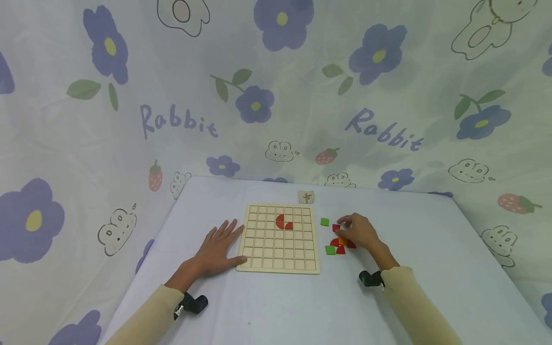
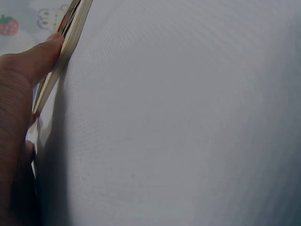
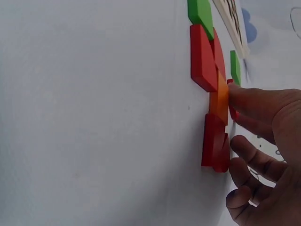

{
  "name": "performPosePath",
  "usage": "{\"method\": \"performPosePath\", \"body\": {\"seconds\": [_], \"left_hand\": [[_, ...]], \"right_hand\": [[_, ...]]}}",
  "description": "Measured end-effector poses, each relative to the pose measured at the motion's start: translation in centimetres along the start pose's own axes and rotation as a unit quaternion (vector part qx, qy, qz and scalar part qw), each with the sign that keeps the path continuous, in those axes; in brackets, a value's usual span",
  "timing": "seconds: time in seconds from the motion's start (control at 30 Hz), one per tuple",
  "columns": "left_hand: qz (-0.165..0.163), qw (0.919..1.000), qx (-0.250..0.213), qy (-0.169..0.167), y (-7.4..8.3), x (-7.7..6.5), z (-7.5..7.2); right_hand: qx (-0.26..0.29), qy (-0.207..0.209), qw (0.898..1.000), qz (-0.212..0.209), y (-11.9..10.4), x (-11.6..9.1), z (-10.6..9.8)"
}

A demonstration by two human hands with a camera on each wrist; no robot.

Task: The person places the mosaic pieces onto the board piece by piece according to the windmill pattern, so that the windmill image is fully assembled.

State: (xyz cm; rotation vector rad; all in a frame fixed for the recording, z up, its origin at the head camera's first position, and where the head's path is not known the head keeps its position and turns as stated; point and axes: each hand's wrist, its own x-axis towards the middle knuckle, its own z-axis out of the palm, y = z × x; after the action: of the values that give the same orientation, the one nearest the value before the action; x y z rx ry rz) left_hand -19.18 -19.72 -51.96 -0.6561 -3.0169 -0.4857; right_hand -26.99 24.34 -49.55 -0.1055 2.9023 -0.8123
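A wooden grid board point(image 1: 276, 247) lies on the table with two red quarter-round pieces point(image 1: 280, 221) in its upper middle squares. My left hand point(image 1: 218, 249) rests beside the board's left edge, fingers spread, its thumb point(image 2: 49, 47) against the rim in the left wrist view. Right of the board, my right hand point(image 1: 360, 232) pinches a red piece point(image 1: 336, 228) between thumb and index finger; the index fingertip is hidden in the right wrist view. Close below it lie an orange square point(image 3: 219, 100), several red pieces point(image 3: 202, 59) and a green square point(image 3: 201, 13).
Another green square point(image 1: 325, 222) lies near the board's right edge. A small pattern card point(image 1: 306, 197) with a red figure on a grid lies behind the board. A white cloth covers the table point(image 1: 276, 306), and a flower-printed curtain point(image 1: 241, 143) hangs at the back and sides.
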Motion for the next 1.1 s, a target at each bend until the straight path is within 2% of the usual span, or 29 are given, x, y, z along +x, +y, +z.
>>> {"method": "performPosePath", "body": {"seconds": [0.27,0.43,0.57,0.8,1.1], "left_hand": [[-0.005,1.0,0.004,-0.006,-0.4,0.1,0.7],[-0.004,1.0,0.004,-0.001,-0.3,0.0,0.4],[-0.002,1.0,0.005,-0.004,-0.2,0.0,0.3],[-0.003,1.0,0.005,-0.005,-0.3,-0.1,0.3],[-0.004,0.9999,0.005,-0.008,-0.2,-0.1,0.3]], "right_hand": [[0.024,-0.013,0.999,-0.022,0.1,0.3,0.7],[0.035,-0.019,0.999,-0.031,-0.8,0.4,1.0],[0.022,-0.012,0.999,-0.028,-1.6,0.4,1.4],[0.041,-0.015,0.999,-0.031,-1.5,0.7,2.0],[0.039,0.0,0.997,-0.062,-1.6,0.6,2.4]]}}
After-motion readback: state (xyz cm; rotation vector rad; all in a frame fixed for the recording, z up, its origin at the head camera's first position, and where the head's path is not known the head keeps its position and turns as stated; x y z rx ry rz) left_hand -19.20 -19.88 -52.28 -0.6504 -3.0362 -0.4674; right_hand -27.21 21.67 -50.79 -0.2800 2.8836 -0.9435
